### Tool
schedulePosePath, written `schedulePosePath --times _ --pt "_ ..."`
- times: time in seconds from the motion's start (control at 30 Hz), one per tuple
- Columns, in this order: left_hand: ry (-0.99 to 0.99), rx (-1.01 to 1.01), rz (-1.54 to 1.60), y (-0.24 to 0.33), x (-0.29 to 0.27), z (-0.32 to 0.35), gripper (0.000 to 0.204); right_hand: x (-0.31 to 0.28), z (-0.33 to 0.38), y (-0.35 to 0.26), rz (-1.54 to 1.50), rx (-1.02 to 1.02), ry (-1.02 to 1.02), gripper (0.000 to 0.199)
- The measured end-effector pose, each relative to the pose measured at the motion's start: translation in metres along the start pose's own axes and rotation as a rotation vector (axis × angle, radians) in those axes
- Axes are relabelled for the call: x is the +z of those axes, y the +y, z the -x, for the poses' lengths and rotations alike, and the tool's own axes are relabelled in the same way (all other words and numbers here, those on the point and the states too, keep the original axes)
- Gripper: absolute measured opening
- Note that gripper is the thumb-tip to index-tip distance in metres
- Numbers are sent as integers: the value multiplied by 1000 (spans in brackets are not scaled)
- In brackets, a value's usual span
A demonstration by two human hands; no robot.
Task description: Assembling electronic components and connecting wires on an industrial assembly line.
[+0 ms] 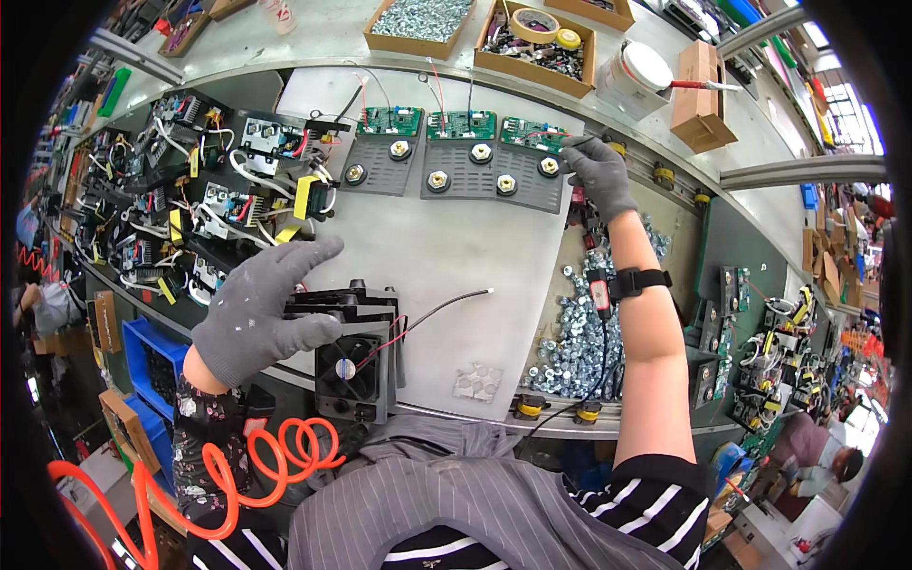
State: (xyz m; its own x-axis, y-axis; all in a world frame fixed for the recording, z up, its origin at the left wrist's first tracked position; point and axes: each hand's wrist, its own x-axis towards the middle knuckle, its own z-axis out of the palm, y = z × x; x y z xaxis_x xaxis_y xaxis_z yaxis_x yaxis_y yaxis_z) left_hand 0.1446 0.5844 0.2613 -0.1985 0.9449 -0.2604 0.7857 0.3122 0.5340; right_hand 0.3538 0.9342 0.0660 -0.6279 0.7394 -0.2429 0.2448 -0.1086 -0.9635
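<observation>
Both hands in grey knit gloves w/ small pale specks: left hand (261, 309), right hand (598, 176). Left forearm: dark floral sleeve. Right forearm bare, black wrist strap (638, 281) w/ cable. Torso: grey pinstripe apron (456, 503) over black/white striped shirt.

- Lighting bright and even; daylight enters from windows (841, 100) at upper right.
- Shadows soft and faint on the bench (446, 256).
- Strong fisheye bending toward the rim; black corners.
- Centre sharp; rim detail smeared.

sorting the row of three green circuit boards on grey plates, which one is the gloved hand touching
The rightmost green circuit board: the right hand in a grey glove rests its fingertips on that board's right end, while the middle and left boards sit untouched.
</observation>
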Motion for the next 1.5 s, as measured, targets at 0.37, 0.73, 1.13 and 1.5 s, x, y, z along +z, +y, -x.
schedulePosePath --times 0.37,0.73,1.13,1.5 --pt "-50 -59 40 0 0 -4 68 19 -36 36 685 -382 184 21" --pt "-53 -92 14 2 -2 -2 66 23 -35 36 840 -508 223 20" --pt "-16 -74 22 1 0 -3 66 11 -45 21 842 -243 2 19" --pt "-45 -104 40 1 -1 -4 65 20 -56 -14 1080 -9 -112 22"
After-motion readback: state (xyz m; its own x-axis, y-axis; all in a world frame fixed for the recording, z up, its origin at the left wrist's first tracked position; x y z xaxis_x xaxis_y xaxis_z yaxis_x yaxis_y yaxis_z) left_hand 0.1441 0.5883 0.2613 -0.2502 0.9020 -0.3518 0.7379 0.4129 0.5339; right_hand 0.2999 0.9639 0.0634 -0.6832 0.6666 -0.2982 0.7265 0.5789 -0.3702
